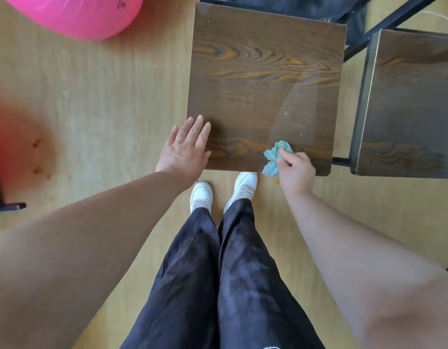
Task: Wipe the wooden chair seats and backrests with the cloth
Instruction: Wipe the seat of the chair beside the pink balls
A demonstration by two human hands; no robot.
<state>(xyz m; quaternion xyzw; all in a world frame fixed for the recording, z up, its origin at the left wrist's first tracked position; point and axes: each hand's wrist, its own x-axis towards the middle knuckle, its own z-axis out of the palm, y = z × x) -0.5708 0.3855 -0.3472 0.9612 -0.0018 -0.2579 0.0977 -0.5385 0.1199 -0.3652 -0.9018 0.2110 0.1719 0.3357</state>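
Note:
A dark wooden chair seat (265, 79) with orange grain lies straight below me. My left hand (185, 149) rests flat with straight fingers on its near left corner. My right hand (297, 170) grips a crumpled teal cloth (277, 157) and holds it against the seat's near right edge. Pale crumbs and a dull smear show on the seat's right part, above the cloth. A second wooden seat (409, 104) stands to the right. No backrest is in view.
A pink exercise ball (76, 13) sits on the light wood floor at upper left. Black metal chair frame bars (384, 23) cross the upper right. My white shoes (245, 187) stand just under the seat's near edge.

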